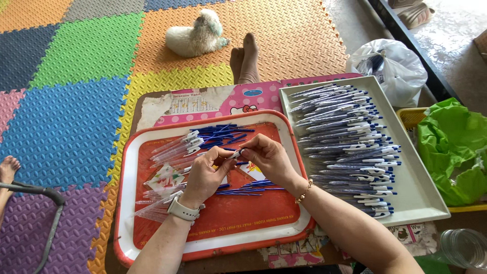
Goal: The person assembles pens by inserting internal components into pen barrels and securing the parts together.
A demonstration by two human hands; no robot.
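Over the middle of the red tray [152, 243], the left hand [205, 175] and right hand [269, 158] meet, both grips clamped on one pen [234, 155]. Its long axis runs left-right between them; blue refills [223, 133] lie just beyond, toward the tray's far edge.

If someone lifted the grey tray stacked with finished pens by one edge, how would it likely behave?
The grey tray looks thin and shallow, so it may flex. The finished pens lie loose in overlapping rows and would probably slide or roll toward the low side. The load sits mostly on the tray's left side, so it may tip unevenly.
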